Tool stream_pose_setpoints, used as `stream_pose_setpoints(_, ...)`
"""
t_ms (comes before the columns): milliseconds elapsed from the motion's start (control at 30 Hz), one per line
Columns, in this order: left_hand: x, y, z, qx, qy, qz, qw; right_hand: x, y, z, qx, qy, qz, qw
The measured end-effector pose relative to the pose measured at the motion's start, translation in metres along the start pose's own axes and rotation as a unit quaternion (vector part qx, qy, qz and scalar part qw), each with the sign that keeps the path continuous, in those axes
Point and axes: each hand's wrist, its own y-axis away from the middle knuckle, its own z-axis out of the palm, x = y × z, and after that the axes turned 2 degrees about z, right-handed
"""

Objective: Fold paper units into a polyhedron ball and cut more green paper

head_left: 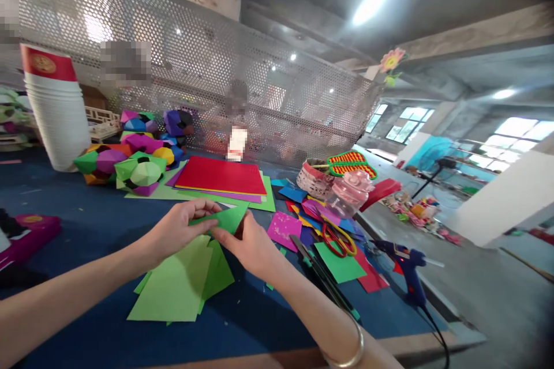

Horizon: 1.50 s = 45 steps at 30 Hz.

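Note:
Between both hands I hold a green sheet of paper (229, 219), raised over the table and bent into what looks like a fold. My left hand (184, 228) grips its left end, with thumb and fingers pressed together. At the right end, my right hand (246, 239) pinches the paper near its corner. Just below lie several loose light green paper sheets (173, 288), overlapping on the blue table top. Behind my hands is a stack of coloured paper with a red sheet (220, 176) on top.
Folded paper balls (141, 173) and stacked paper cups (60, 121) stand at the left. To the right are red-and-yellow scissors (335, 239), a black-and-teal tool (324, 277), coloured scraps, a pink clear jar (348, 196) and a blue glue gun (409, 268) with its cord over the edge. A perforated screen (277, 109) rises behind.

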Motion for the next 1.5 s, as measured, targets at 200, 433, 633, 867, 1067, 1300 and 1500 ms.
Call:
stream_pose_setpoints(200,-0.003,0.002,-0.012,0.011,0.055,-0.058,0.997,0.026,-0.035,-0.001,0.186,-0.118,-0.019,0.975)
stream_pose_setpoints(433,-0.011,-0.002,-0.011,0.029,0.092,-0.053,0.994,0.025,-0.025,0.015,0.023,-0.207,-0.057,0.976)
stream_pose_setpoints(633,-0.018,0.000,-0.008,0.012,0.045,-0.044,0.998,0.024,-0.018,0.019,0.023,-0.209,-0.048,0.976)
stream_pose_setpoints(867,-0.024,0.008,-0.001,0.056,-0.181,0.178,0.966,0.031,-0.018,0.016,0.082,-0.197,-0.016,0.977)
stream_pose_setpoints(1067,-0.029,0.010,0.000,0.040,-0.253,0.221,0.941,0.034,-0.019,0.014,0.096,-0.224,0.000,0.970)
stream_pose_setpoints(1300,-0.025,0.008,-0.001,0.058,-0.181,0.160,0.969,0.030,-0.015,0.015,0.035,-0.282,-0.018,0.959)
stream_pose_setpoints(1500,-0.023,0.005,0.002,0.033,-0.053,0.068,0.996,0.027,-0.012,0.016,0.012,-0.297,-0.035,0.954)
